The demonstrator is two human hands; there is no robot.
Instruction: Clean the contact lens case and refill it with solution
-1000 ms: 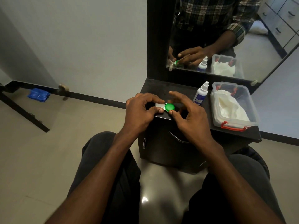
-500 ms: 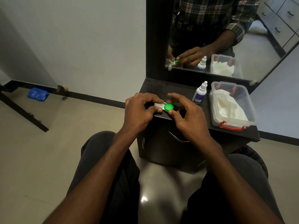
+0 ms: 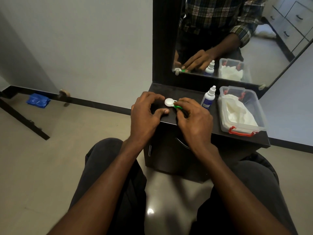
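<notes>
The contact lens case (image 3: 169,102) lies on the dark dresser top (image 3: 189,94), its round white end facing up. The green cap (image 3: 178,107) on its other end is mostly covered by my right hand (image 3: 194,119), which pinches it with curled fingers. My left hand (image 3: 145,112) arches over the table on the case's left. Its curled fingertips reach the white end, while its thumb rests on the tabletop just in front. The solution bottle (image 3: 208,99), white with a blue label and capped, stands upright to the right of my hands.
A clear plastic box (image 3: 260,116) with red latches holds white tissue at the table's right. The mirror (image 3: 220,39) behind reflects my hands and the bottle. My knees flank the cabinet. A blue packet (image 3: 38,100) lies on the floor by the left wall.
Both hands moved the case back from the table's front edge onto the top. The white end now shows uncovered, and my right hand has closed over the green cap.
</notes>
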